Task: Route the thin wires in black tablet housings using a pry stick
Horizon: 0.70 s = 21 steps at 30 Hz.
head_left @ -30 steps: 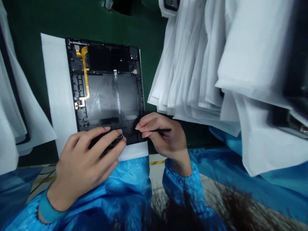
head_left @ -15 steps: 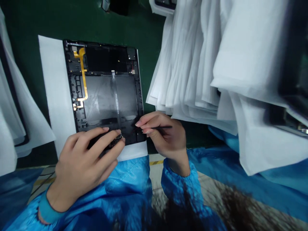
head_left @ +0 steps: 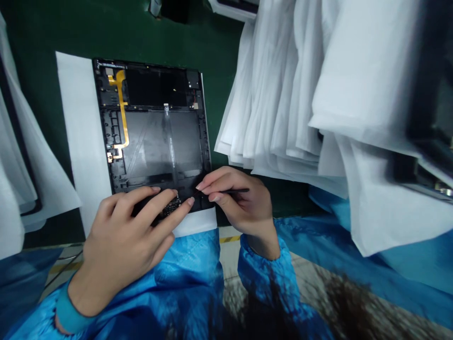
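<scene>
An opened black tablet housing with a gold flex cable lies on a white foam sheet over a green mat. My left hand presses its fingertips on a small dark component at the housing's near edge. My right hand pinches a thin black tool, whose tip points left toward that same edge, close to the left fingertips.
A stack of white foam sheets hangs at the right, with more white sheets at the left. The green mat extends behind the housing. Blue sleeves cover my forearms near the table's front edge.
My left index finger has stretched further right along the housing's near edge. My right hand has shifted slightly left with the tool. The housing has stayed in place.
</scene>
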### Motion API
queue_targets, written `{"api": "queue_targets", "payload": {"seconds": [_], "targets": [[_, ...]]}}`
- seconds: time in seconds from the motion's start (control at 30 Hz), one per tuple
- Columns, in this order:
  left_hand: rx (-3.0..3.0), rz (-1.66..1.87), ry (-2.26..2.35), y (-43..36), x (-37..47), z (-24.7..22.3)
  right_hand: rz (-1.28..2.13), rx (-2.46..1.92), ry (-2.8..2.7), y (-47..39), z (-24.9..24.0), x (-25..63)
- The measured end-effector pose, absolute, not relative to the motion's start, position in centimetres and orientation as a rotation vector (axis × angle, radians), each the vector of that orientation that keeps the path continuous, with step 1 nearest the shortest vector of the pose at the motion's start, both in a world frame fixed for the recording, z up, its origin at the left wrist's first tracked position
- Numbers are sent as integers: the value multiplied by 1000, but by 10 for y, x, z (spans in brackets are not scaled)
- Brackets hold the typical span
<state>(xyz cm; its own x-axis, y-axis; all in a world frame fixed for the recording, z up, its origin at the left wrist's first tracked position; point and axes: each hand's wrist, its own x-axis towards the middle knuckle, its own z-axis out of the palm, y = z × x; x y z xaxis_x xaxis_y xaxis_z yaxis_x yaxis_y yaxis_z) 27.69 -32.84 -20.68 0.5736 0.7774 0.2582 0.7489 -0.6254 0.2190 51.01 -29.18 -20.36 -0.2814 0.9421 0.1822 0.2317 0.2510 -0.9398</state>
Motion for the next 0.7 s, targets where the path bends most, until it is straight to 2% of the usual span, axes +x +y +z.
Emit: {"api": "queue_targets", "payload": {"seconds": [0.7], "targets": [[2709, 497, 1322, -331, 279, -206, 955, -1164, -1729, -292, -203, 506]]}}
